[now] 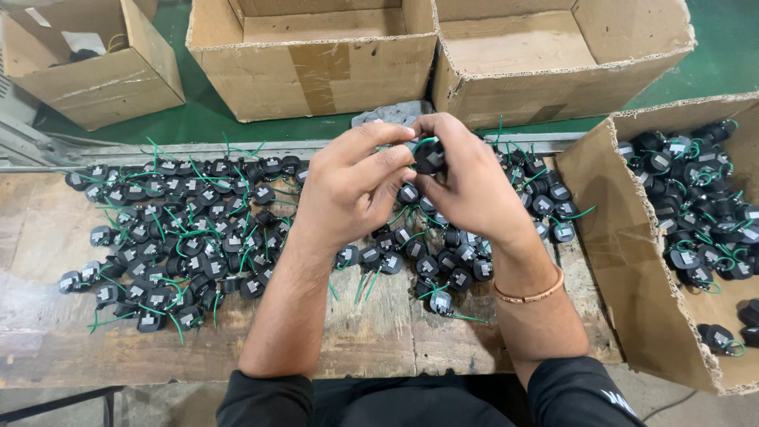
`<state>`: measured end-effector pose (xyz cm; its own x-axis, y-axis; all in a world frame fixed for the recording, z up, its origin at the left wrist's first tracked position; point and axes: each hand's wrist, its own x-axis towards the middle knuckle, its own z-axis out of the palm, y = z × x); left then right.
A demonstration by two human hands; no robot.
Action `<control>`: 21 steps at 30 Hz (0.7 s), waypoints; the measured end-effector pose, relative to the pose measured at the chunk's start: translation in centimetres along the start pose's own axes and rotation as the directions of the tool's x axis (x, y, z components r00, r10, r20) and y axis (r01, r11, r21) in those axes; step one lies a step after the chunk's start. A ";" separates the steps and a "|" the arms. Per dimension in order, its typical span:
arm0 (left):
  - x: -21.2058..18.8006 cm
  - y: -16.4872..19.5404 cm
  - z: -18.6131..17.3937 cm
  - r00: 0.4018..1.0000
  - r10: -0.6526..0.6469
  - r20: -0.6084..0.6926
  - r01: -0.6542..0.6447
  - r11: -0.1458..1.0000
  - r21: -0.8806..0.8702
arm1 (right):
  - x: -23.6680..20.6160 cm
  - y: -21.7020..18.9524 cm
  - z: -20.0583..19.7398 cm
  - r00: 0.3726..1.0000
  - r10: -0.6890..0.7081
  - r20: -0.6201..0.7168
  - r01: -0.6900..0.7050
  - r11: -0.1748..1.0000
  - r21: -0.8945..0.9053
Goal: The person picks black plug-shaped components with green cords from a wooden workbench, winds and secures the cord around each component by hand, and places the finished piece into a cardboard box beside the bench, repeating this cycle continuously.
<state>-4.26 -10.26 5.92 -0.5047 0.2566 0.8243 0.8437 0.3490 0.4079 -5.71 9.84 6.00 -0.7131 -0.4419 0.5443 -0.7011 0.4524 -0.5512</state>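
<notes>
1. While both hands meet above the wooden workbench (379, 332), a small black round part (429, 156) sits between them, raised clear of the bench and touching the fingertips of each.
2. The left hand (352, 190) has thumb and forefinger closed on the part's left edge, the other fingers curled below.
3. The right hand (466, 178) wraps over it from the right, fingers clamped on its top and far side; a green wire (420, 142) seems to loop from the part, though fingers partly hide it.
4. Many like black parts (182, 237) with green wires lie spread on the bench, more fill the cardboard box (624, 261) at right.
</notes>
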 end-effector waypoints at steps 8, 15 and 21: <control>-0.2 -0.7 1.5 0.974 -0.219 -0.056 0.215 0.974 -0.077 | -0.2 -1.0 -0.5 0.988 -0.063 0.143 0.075 0.994 -0.082; -0.6 -1.2 1.8 0.971 -0.228 -0.068 0.227 0.974 -0.022 | -0.1 -0.6 -1.5 0.996 -0.039 0.086 0.044 0.997 -0.065; -2.2 -5.0 1.2 0.678 -0.547 0.492 0.431 0.837 0.337 | -0.2 -0.5 -3.7 0.979 0.038 -0.198 -0.034 0.999 0.024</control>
<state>-7.64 -11.50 1.59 -0.8932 0.4265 0.1422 0.4271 0.7063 0.5646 -5.21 12.59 8.49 -0.7248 -0.2621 0.6372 -0.6761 0.4484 -0.5847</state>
